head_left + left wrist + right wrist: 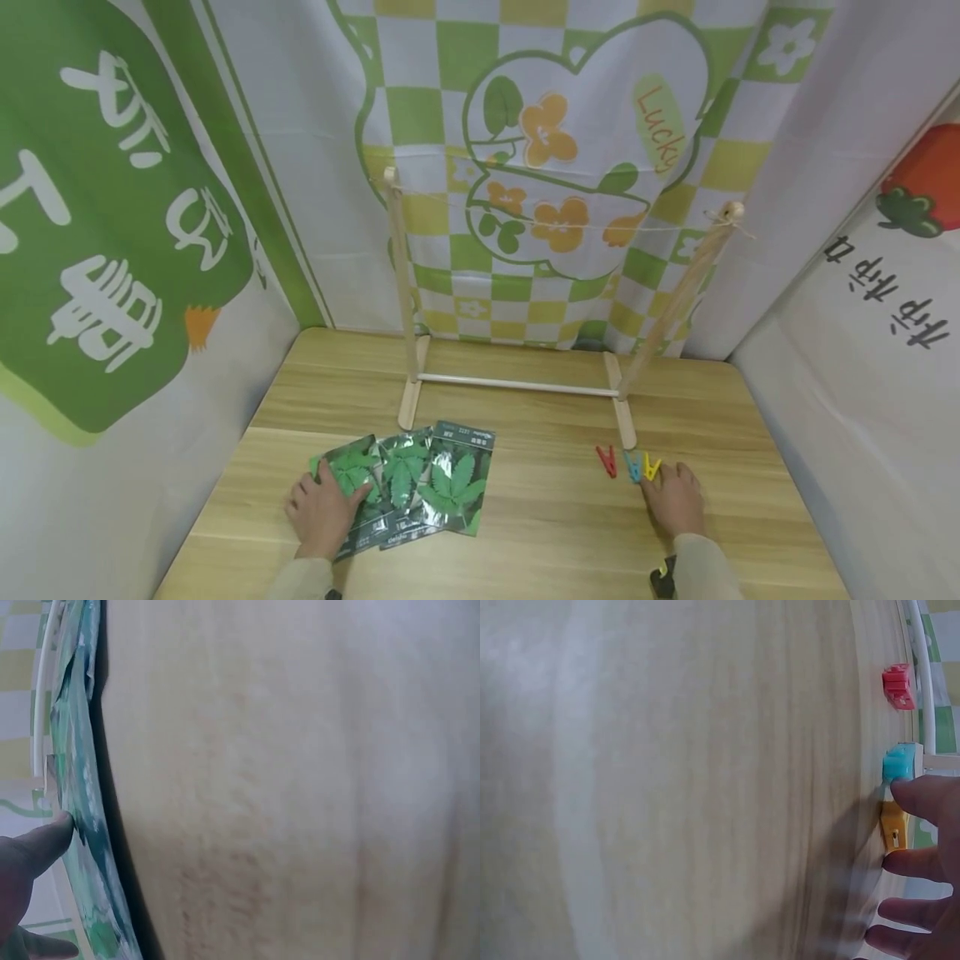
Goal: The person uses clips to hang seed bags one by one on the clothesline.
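Several overlapping packets with green leaf pictures lie fanned out on the table at left. My left hand rests on the leftmost packet, thumb and fingers spread. Seen edge-on in the left wrist view, the packets have my thumb tip against them. At right, a red clothespin, a blue clothespin and a yellow clothespin lie in a row. My right hand has its thumb and index finger on either side of the yellow clothespin, the thumb tip close to the blue one.
Behind the packets and clothespins stands a wooden frame with two posts, flat feet, a white crossbar and a thin string between the post tops. Printed curtains hang along the table's back and sides.
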Motion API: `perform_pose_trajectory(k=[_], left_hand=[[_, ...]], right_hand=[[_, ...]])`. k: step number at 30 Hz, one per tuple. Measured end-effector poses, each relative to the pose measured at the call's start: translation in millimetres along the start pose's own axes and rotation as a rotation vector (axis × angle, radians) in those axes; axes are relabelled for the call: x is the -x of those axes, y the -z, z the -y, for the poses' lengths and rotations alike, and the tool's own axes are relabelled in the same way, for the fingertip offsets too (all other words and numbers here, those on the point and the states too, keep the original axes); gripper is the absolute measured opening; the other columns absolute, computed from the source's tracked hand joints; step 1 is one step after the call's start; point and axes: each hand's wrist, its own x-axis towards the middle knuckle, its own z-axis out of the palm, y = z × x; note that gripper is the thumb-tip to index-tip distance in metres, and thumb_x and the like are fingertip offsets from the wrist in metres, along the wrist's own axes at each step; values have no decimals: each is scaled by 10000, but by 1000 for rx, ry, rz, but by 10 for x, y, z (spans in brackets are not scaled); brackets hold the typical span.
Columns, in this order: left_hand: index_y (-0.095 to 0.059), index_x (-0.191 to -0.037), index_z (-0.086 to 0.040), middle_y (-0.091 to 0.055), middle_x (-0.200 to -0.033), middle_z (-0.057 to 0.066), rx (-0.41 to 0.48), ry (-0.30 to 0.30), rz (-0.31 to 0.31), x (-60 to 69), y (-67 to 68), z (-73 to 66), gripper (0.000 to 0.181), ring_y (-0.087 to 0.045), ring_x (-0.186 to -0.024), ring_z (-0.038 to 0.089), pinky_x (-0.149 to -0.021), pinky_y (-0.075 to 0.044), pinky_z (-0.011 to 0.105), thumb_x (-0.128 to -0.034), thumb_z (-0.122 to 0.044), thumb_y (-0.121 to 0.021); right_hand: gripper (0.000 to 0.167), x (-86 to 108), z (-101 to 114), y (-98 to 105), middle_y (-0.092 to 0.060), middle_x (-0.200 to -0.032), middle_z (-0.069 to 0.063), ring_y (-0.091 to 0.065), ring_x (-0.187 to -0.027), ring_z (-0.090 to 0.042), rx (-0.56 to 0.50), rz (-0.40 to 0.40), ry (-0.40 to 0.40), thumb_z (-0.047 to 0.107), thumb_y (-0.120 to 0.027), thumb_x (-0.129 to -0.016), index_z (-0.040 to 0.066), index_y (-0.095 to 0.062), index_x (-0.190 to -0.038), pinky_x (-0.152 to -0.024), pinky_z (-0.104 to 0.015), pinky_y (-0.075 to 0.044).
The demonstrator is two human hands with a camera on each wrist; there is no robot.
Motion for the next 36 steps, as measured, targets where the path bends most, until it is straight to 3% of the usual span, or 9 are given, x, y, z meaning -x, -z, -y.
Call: perform_pose_trajectory(k=[12, 20, 28, 36], left_hand=[[-268, -1434, 114, -383, -1259, 439, 38, 30, -7, -28, 8, 0, 896, -387, -1181, 574, -928, -356, 623, -841, -372, -732], [-253, -1435, 124, -343, -1312, 450, 83, 38, 18, -35, 56, -16, 783, -344, -1226, 595, -976, -337, 659, -875, -227, -673], [-231, -1437, 135, -338, -1303, 468, 101, 62, 17, -62, 24, -7, 871, -346, -1207, 604, -986, -316, 682, -878, -344, -696], [-231, -1436, 132, -370, -1243, 476, 113, 93, -29, -136, 17, -18, 935, -382, -1126, 586, -949, -341, 647, -814, -309, -773]], right_hand=[[438, 16, -54, -1, -429, -1349, -401, -412, -1219, -591, -5, -73, -5, 160, -492, -940, -122, -551, -1270, -974, -689, -391], [423, 40, -51, 61, -476, -1304, -384, -446, -1183, -570, -37, -85, -28, 136, -508, -919, -122, -564, -1250, -964, -670, -400], [473, -43, -9, 58, -536, -1231, -358, -505, -1120, -509, -49, -104, 25, 194, -601, -913, -125, -551, -1258, -941, -625, -426], [502, -107, 23, 64, -559, -1173, -326, -543, -1028, -434, -50, -102, 27, 216, -627, -904, -126, -548, -1263, -825, -530, -454]])
